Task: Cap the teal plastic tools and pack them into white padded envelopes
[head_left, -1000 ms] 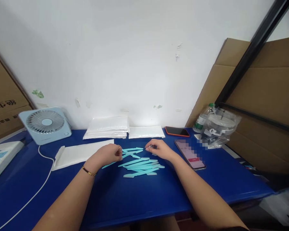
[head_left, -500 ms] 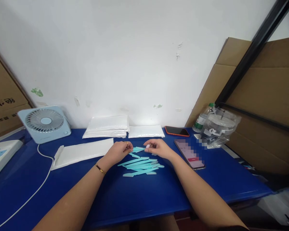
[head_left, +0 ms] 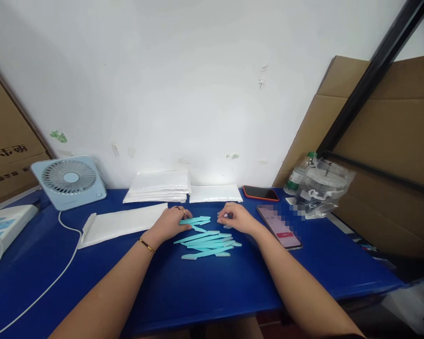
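My left hand is closed on turquoise eyebrow razors, with their blade ends pointing right, past the fingertips. Below it, a loose pile of similar eyebrow razors lies on the blue table, crossing one another at slight angles. To the right, apart from the left hand, my right hand pinches a small translucent piece between thumb and fingers. This piece is partly hidden and looks like a blade cap. More small clear pieces lie partly under that hand.
White padded mailers are stacked against the wall, with another mailer lying left. A blue fan and its cable stand far left. Two phones, a bottle and a bagged cup are on the right.
My hands have moved apart: the left has drawn slightly left with the eyebrow razors, and the right has shifted right, off their blade ends. The pile has not changed.
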Motion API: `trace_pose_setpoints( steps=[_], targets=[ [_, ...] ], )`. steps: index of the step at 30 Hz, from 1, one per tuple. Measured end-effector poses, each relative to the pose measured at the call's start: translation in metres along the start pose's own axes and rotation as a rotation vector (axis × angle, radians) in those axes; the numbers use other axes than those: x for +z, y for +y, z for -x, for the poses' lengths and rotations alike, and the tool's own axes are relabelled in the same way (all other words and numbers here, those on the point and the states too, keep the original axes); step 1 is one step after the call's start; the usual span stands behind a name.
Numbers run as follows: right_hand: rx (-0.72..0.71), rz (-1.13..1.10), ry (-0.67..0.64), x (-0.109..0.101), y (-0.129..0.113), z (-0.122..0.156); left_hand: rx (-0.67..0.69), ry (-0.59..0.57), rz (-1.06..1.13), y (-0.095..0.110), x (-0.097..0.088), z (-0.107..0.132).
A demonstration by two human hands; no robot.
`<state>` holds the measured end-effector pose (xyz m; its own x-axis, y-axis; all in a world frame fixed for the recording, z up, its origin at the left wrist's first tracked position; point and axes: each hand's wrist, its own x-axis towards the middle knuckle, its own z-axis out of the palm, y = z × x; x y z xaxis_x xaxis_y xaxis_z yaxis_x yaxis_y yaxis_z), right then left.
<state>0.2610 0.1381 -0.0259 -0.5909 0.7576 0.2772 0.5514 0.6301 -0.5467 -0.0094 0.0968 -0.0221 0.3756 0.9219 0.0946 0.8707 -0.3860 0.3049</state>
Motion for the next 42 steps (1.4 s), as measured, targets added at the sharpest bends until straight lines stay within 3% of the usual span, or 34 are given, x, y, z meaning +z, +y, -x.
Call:
trace_pose_setpoints(
  steps=[4, 7, 11, 14, 19, 25, 34, 38, 42],
  targets=[
    [-0.076, 0.069, -0.151, 0.008, -0.021, 0.001, -0.002, 0.01, 0.018, 0.002, 0.006, -0.005],
    [-0.073, 0.065, -0.189, 0.012, -0.024, 0.001, 0.01, 0.045, 0.044, 0.006, 0.005, -0.004],
    [-0.042, -0.002, -0.102, 0.011, -0.022, -0.001, 0.056, 0.125, 0.137, 0.018, -0.003, 0.001],
    [0.0, -0.049, -0.021, 0.008, -0.02, -0.003, 0.103, 0.069, 0.125, 0.025, -0.006, 0.002],
    [0.057, -0.043, 0.039, 0.0, -0.006, -0.003, -0.09, 0.032, 0.055, 0.019, -0.005, 0.0],
    [0.07, -0.094, -0.018, 0.001, 0.006, -0.002, -0.018, 0.052, 0.119, 0.016, -0.006, 0.001],
    [0.152, -0.029, -0.005, -0.017, 0.012, 0.004, -0.143, 0.05, 0.079, -0.002, -0.009, 0.003],
    [0.079, -0.093, -0.19, -0.02, 0.001, 0.012, -0.086, 0.106, 0.036, 0.0, -0.003, 0.002],
    [0.034, -0.071, -0.336, -0.016, -0.008, 0.014, -0.018, 0.051, 0.038, 0.005, 0.0, 0.002]
  ],
)
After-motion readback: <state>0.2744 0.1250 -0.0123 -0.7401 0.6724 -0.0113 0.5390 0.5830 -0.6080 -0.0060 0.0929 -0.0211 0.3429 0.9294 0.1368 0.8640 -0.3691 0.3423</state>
